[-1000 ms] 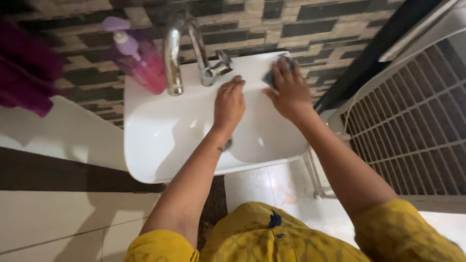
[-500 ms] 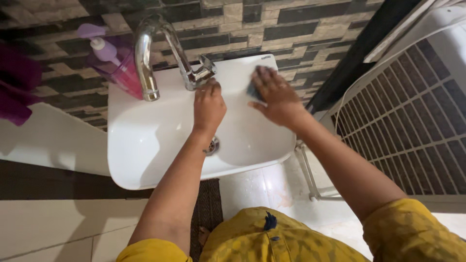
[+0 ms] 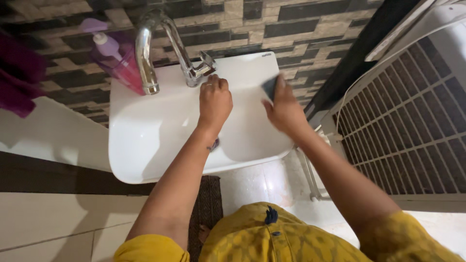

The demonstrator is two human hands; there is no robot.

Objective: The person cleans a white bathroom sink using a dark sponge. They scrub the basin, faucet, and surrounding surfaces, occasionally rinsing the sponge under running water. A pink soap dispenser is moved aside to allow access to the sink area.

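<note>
right hand (image 3: 286, 111) grips a dark scrub pad (image 3: 270, 87) on the white sink (image 3: 145, 140) rim at 1 o'clock. left hand (image 3: 215, 102), curled into an empty fist, rests by the chrome tap (image 3: 160, 43).

The back wall (image 3: 310, 29) is faced with narrow rectangular tiles in dark brown and beige, laid in staggered rows. To the left, a glossy white ledge (image 3: 53, 136) is seen below the tiles, with a dark brown band (image 3: 58, 177) beneath it and large cream wall tiles (image 3: 63, 223) lower down. A dark patterned floor mat (image 3: 208, 204) is laid on the pale glossy floor (image 3: 262, 182). On the right, a white slatted plastic grille (image 3: 412, 121) is set against a dark vertical strip (image 3: 369, 48). Soft light is reflected off the floor.
</note>
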